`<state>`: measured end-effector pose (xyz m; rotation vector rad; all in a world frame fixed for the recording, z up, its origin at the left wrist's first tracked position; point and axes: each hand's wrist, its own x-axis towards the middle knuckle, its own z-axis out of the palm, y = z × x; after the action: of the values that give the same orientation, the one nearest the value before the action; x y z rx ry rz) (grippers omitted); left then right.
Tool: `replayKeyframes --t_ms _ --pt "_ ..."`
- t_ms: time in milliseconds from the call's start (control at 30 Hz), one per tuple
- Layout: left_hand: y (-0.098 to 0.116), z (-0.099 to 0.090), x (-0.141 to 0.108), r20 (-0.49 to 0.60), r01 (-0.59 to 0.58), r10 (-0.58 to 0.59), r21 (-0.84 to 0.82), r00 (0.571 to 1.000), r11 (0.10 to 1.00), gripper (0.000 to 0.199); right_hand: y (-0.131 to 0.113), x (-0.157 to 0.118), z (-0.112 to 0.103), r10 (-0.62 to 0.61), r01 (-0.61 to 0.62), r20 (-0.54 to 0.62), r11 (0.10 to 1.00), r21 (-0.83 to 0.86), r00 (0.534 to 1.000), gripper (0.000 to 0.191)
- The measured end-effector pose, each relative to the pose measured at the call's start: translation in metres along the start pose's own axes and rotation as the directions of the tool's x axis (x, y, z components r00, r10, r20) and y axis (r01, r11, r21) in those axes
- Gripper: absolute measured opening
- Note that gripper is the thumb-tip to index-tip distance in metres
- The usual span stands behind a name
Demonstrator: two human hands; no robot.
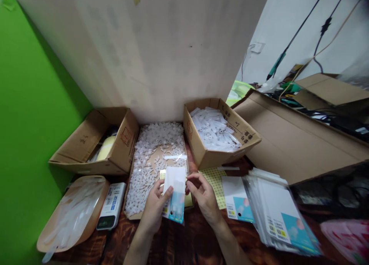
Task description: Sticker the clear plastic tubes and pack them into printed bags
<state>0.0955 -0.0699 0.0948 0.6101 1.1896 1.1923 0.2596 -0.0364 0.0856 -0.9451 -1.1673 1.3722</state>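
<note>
My left hand grips a clear packet with a white and blue card, thumb over its front. The packet is held above the near edge of a shallow cardboard tray full of small white pieces. Close to the packet's right edge is my right hand, its thumb and index finger pinched together; whatever they hold is too small to make out. A yellow sticker sheet lies on the table behind my right hand, and part of another yellow sheet shows behind the packet.
A box of white tubes stands behind right, an open box behind left. Left are a peach bin and a white device. On the right lie a single card packet and stacked packets, beside a large cardboard box.
</note>
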Motion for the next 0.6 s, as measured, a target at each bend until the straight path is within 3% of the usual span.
replayKeyframes --t_ms 267,433,500,600 --pt "-0.002 0.003 -0.004 0.03 0.011 -0.01 -0.029 0.999 1.0 0.062 -0.009 -0.003 0.0 -0.029 0.03 -0.026 0.998 0.061 0.999 0.026" --pt "-0.003 -0.005 -0.001 0.049 -0.043 0.036 0.146 0.998 0.988 0.056 -0.012 0.001 -0.017 0.046 -0.028 0.148 0.992 -0.125 0.988 0.022" --pt "-0.002 -0.008 0.0 0.038 -0.062 0.055 0.214 0.998 0.975 0.056 -0.01 0.003 -0.024 0.076 -0.049 0.145 0.982 -0.182 0.987 0.023" --pt "-0.001 -0.012 0.002 0.044 -0.08 0.072 0.243 0.996 0.967 0.055 -0.005 0.005 -0.03 0.05 -0.041 0.084 0.994 -0.106 0.995 0.023"
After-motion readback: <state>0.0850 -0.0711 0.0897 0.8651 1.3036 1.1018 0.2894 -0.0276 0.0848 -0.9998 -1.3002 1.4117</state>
